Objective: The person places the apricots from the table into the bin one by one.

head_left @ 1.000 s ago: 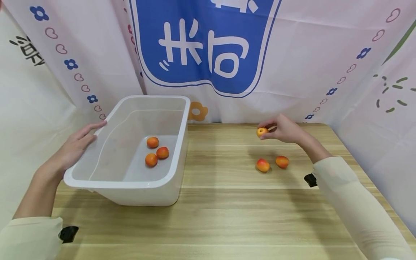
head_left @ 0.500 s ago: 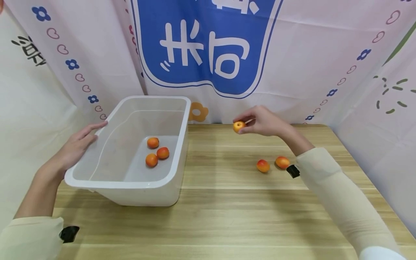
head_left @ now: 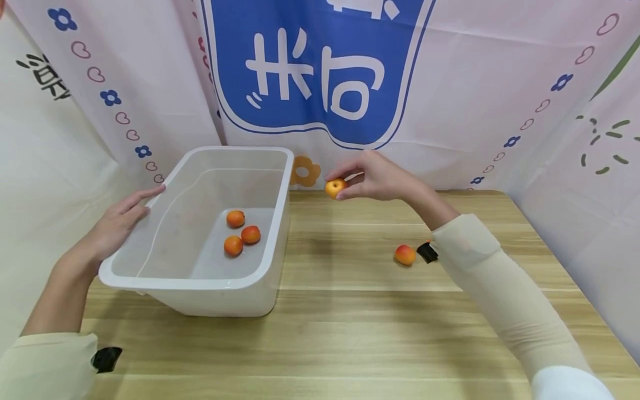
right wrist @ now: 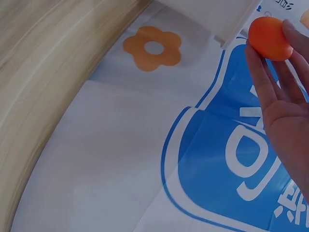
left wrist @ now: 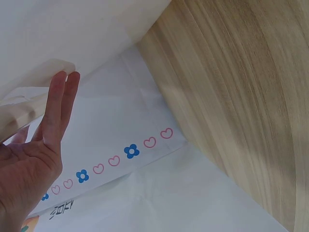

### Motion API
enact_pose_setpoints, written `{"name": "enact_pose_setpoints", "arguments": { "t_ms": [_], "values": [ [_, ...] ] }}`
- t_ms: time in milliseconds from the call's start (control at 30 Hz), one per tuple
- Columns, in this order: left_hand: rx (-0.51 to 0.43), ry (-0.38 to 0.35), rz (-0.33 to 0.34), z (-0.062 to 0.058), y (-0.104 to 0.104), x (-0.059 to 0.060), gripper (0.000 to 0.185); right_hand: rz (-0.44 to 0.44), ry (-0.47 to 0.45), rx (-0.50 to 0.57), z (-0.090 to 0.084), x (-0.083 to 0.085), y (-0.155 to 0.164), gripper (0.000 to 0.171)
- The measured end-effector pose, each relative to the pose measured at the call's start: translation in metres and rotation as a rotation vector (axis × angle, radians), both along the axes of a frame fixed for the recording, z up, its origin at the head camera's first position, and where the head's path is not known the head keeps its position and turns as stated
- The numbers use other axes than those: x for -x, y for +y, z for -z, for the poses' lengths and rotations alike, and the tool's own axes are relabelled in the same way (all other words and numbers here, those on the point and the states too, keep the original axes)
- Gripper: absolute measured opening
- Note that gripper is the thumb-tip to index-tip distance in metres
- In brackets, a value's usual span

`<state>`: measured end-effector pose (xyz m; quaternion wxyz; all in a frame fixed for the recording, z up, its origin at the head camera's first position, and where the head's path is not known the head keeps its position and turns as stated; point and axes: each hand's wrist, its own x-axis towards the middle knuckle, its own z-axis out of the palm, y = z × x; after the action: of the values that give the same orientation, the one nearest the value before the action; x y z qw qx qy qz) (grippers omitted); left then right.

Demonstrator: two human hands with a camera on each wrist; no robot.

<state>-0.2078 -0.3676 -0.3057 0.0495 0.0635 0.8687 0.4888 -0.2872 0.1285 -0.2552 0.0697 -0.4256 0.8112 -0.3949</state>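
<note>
Fruit [head_left: 335, 188] in your right hand's [head_left: 377, 175] pinch, above the table [head_left: 340, 328], just right of the tub [head_left: 274, 236]. Tub's wall stands between it and the fruits inside. Your left hand [head_left: 114, 228], fingers straight, touches the tub's left rim. Printed cloth [head_left: 480, 83] behind. Count: one held, three in tub, one beside your black strap [head_left: 428, 252]; orange sliver there, mostly hidden.

White printed cloth [head_left: 480, 94] hangs behind wood-grain tabletop [head_left: 340, 339].

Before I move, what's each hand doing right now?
Left hand: open, resting against the translucent white plastic bin.
Right hand: closed, holding a small, round orange fruit.
</note>
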Motion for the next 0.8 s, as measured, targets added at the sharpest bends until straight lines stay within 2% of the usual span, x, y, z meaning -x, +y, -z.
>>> {"name": "enact_pose_setpoints", "arguments": {
  "t_ms": [233,500,800],
  "values": [
    [0.013,-0.012,-0.008,0.000,0.000,-0.001,0.049,-0.031,0.050,0.062,-0.005,-0.003,-0.021,0.035],
    [0.025,-0.021,-0.019,-0.001,0.001,-0.001,0.049,-0.105,0.041,0.110,-0.010,-0.007,-0.045,0.036],
    [0.021,-0.021,-0.023,0.000,0.002,-0.001,0.049,-0.149,-0.005,0.085,-0.017,-0.004,-0.072,0.036]
  ]
}}
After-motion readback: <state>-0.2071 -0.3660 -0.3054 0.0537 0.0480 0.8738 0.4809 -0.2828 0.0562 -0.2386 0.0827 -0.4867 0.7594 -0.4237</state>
